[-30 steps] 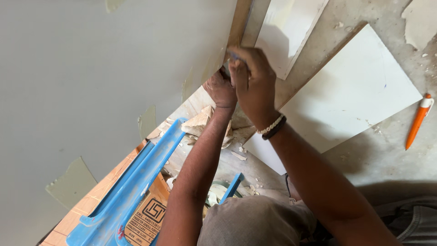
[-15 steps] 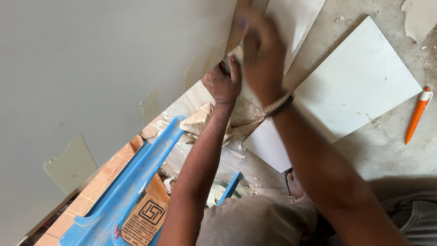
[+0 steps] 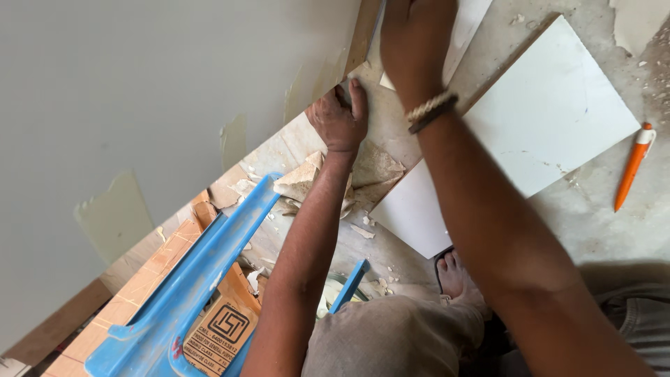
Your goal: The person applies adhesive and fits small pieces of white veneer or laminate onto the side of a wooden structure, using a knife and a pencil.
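Brown printed carton [image 3: 220,328] beneath blue frame [image 3: 202,279]

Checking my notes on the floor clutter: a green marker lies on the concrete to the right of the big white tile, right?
Not green. The head view shows an orange marker with a white end, lying on the concrete to the right of the big white tile.

Wall [image 3: 139,91] at left | tile [image 3: 558,112] on floor [image 3: 600,230], right | pen [image 3: 631,167] right of tile | stool [image 3: 195,279] beside wall, lower left
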